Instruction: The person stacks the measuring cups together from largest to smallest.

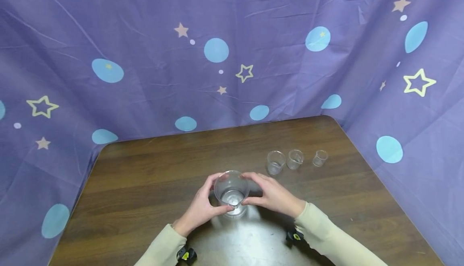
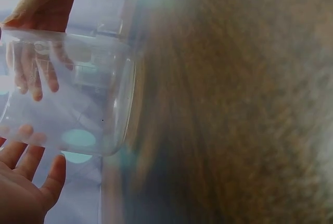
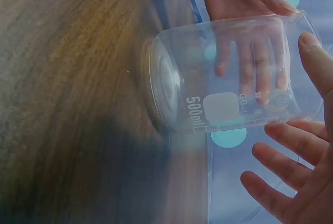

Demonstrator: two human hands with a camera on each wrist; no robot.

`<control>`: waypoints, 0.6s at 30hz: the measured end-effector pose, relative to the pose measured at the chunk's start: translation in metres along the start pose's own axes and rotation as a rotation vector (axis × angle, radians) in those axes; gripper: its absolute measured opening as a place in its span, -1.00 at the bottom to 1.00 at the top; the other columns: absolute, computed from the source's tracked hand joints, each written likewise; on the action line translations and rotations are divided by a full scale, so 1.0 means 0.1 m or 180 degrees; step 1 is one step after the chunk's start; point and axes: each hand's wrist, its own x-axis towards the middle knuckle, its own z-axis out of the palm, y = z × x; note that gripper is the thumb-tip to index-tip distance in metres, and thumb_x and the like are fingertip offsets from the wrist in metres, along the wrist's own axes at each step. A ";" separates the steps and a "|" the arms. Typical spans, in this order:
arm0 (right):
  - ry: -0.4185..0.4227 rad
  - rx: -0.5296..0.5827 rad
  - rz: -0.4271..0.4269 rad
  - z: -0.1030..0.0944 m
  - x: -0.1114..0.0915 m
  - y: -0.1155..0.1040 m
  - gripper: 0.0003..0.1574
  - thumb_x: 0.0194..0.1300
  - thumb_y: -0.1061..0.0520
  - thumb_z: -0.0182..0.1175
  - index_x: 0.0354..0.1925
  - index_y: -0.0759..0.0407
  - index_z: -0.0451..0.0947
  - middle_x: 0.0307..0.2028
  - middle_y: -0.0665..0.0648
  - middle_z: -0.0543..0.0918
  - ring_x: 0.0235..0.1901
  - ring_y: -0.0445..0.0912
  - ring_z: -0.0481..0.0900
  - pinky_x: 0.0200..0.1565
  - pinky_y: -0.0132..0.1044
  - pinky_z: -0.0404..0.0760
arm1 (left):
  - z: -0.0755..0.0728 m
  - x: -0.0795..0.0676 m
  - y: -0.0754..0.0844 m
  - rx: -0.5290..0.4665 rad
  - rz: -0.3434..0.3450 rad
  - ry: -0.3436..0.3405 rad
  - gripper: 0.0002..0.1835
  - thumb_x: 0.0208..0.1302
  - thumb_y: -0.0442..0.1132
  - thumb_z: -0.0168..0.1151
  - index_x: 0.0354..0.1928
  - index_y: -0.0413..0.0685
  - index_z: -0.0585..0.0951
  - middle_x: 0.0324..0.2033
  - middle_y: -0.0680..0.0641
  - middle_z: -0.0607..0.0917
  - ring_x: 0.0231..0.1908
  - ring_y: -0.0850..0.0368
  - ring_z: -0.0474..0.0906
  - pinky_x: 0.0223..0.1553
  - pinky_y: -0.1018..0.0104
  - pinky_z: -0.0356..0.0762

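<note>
A large clear glass beaker [image 1: 232, 185] stands upright between my hands, near the middle of the table. My left hand [image 1: 204, 205] grips it from the left, thumb at the front near the spout and fingers round the far side. From the right, my right hand [image 1: 270, 193] holds it the same way, its thumb by the front rim. In the right wrist view the beaker [image 3: 218, 78] carries white "500ml" print and its base is at the tabletop. The left wrist view shows fingers of both hands through the clear wall.
Right of the large beaker, farther back, stand three smaller glass beakers: one [image 1: 276, 163], a slightly smaller one [image 1: 295, 160] close beside it, and the smallest [image 1: 320, 158] farther right. A purple patterned curtain [image 1: 152, 77] rises behind and beside the brown wooden table [image 1: 145, 193].
</note>
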 end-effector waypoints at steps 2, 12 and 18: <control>0.0012 0.0015 -0.0013 0.00 -0.02 -0.01 -0.08 0.20 -0.21 0.50 0.38 0.14 0.45 0.27 0.14 0.64 0.24 0.02 0.61 0.27 0.00 0.58 | 0.01 -0.01 0.01 -0.0005 0.0004 0.0008 -0.07 0.00 -0.14 0.70 0.42 0.07 0.39 0.33 -0.05 0.59 0.20 -0.10 0.58 0.20 0.10 0.55; 0.0064 0.0033 -0.0109 0.02 -0.09 -0.02 -0.11 0.21 -0.20 0.50 0.36 0.13 0.46 0.24 0.11 0.65 0.23 -0.01 0.61 0.27 -0.03 0.58 | 0.07 -0.08 0.07 0.0036 0.0052 0.0046 -0.06 -0.02 -0.11 0.70 0.41 0.09 0.39 0.32 -0.03 0.59 0.20 0.02 0.56 0.22 0.21 0.51; 0.0039 0.0041 -0.0131 0.02 -0.11 -0.03 -0.11 0.24 -0.20 0.48 0.37 0.15 0.45 0.25 0.12 0.65 0.23 0.00 0.62 0.26 -0.02 0.60 | 0.09 -0.11 0.07 0.0002 0.0088 0.0071 -0.05 -0.03 -0.13 0.71 0.42 0.08 0.39 0.32 -0.07 0.59 0.17 -0.10 0.59 0.19 0.22 0.54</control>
